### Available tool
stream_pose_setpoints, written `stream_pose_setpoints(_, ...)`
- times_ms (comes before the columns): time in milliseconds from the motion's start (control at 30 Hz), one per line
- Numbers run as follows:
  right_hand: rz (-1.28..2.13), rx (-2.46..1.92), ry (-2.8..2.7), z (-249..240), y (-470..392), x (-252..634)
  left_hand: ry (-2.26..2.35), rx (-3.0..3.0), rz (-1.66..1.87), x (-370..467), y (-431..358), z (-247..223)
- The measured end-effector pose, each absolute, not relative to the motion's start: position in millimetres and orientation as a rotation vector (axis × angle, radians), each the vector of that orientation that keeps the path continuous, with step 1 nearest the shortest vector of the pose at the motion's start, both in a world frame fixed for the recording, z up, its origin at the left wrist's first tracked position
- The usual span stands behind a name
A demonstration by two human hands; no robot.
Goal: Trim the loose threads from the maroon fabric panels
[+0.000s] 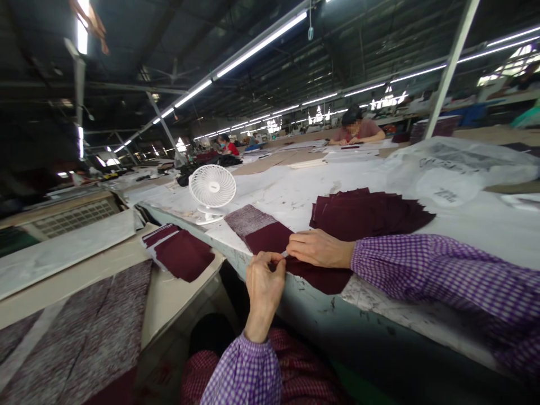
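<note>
Main table [350, 175]: white top. Fan [213, 188] near left edge; maroon piece [270, 238] with speckled end right beside it, overlapping edge. Fanned maroon stack [367, 214] farther right, clear plastic bag [459, 169] beyond stack.

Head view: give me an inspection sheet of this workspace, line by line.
Surface: white-topped table, marked in places.
Job's things: maroon cloth with speckled end, under the hands; maroon stack beyond.
Clutter: fan, plastic bag.
Grippers: fingers of left hand and right hand meet at a pale scrap; grip unclear.
Cables: cord hanging by ceiling light.
Surroundings: side table with more cloth; people farther off.
</note>
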State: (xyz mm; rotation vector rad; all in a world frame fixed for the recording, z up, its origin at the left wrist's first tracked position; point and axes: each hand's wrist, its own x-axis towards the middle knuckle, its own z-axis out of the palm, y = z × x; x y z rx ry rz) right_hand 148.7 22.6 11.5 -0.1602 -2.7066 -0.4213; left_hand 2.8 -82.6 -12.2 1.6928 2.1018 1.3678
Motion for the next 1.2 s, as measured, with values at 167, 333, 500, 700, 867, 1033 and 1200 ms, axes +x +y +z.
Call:
stream_pose_setpoints(167,-0.303,-0.207,-2.712,10,23,150,2.132,1.718,1.366,2,-83,-13)
stream_pose_setpoints(333,-0.077,-0.234,-2.676,12,21,153,2.119,1.788,1.390,3,-82,-15)
stream_pose_setpoints(500,-0.062,-0.207,-2.700,11,24,156,2.066,1.855,1.437,4,-83,-15)
stream_pose_setpoints(700,0.124,-0.222,-2.833,20,29,152,2.121,1.870,1.402,4,-82,-13)
stream_pose_setpoints(867,0.386,-0.439,-2.914,34,40,146,2.072,1.884,1.388,1,-79,-14)
stream_pose_setpoints(1033,0.513,-0.314,-3.000,43,44,142,2.050,1.903,1.375,-1,-78,-15)
stream_pose_setpoints(1200,0.418,-0.509,-3.013,46,41,146,2.070,1.953,1.370,0,-79,-16)
